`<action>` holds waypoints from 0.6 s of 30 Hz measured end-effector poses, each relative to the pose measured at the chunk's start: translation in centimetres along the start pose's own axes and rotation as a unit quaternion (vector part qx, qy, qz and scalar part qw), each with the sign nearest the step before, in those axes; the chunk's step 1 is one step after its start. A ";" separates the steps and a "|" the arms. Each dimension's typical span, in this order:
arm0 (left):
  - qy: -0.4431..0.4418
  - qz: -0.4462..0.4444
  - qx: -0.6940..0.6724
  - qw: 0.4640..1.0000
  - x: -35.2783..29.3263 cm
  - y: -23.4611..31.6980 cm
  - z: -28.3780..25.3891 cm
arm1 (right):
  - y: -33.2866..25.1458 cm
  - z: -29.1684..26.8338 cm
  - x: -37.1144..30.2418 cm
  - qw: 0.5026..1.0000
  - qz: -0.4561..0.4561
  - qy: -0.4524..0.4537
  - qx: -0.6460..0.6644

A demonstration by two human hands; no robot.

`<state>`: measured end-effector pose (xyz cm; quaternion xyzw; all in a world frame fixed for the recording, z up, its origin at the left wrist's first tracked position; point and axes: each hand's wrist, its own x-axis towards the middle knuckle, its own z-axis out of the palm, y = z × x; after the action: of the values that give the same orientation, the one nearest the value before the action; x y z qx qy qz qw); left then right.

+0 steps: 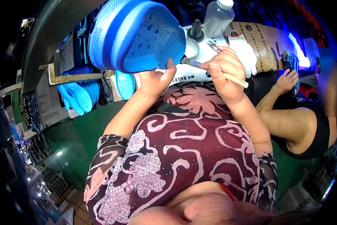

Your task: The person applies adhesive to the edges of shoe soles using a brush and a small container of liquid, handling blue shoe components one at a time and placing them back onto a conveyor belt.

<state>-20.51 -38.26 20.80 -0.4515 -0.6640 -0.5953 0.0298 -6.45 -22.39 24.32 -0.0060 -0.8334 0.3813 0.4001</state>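
Note:
My left hand (158, 80) grips a thick stack of blue shoe soles (147, 41), tilted up, with the thumb on the face of the nearest one. That face has small dents and grooves. In my right hand (226, 73) is a brush (236, 79) with a pale handle, its dark bristles close to the edge of the soles. Whether they touch cannot be made out. A metal-tipped tool (213, 46) shows just beyond my right fingers; whether I hold it is unclear. Between the hands stands a small round pot (191, 48).
A clear bottle (219, 18) with a white cap and a black cone-shaped nozzle (196, 30) stand behind the pot. Brown printed paper (264, 47) covers the table at right. More blue soles (80, 92) stand at left by a wooden frame (73, 78). A co-worker's arm (288, 120) is at right.

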 end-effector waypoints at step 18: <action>-0.055 0.067 0.144 0.986 1.3 1.1 -0.3 | -0.5 -0.1 -0.3 0.995 -0.067 -0.012 -0.077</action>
<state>-20.75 -37.96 22.46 -0.5178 -0.7115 -0.4647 0.0981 -6.02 -22.76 24.53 0.0234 -0.8634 0.2889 0.4129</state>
